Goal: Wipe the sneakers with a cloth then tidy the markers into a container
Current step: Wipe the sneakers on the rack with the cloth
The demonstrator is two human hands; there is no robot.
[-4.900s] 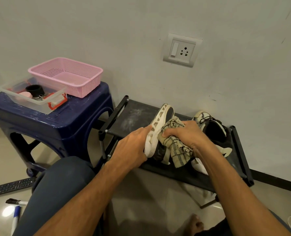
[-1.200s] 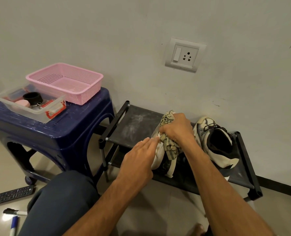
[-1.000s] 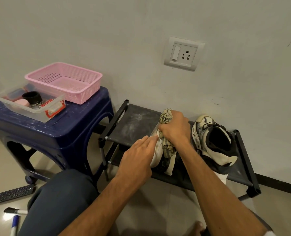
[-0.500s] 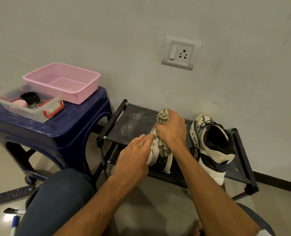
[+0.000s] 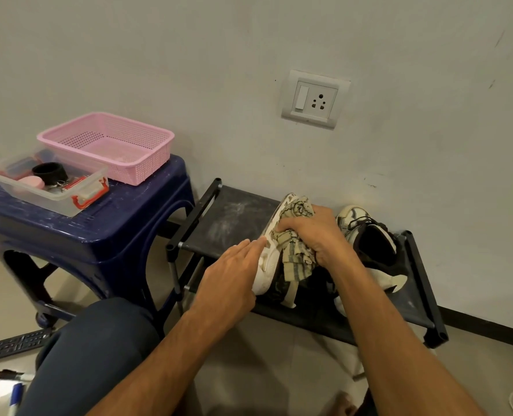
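Bracing the sneaker [image 5: 267,259] with a flat left hand [image 5: 228,279], the person clutched the cloth [image 5: 294,256] in the right hand [image 5: 318,232]; firm strokes seemed wisest.

The person wears smooth dark navy trousers [image 5: 93,355], and both forearms [image 5: 165,361] are bare.

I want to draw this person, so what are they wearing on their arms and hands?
Nothing shows on them. The left forearm and right forearm are bare, no sleeves in sight. The left hand and right hand have no gloves, and I see no watch, bracelet or ring.
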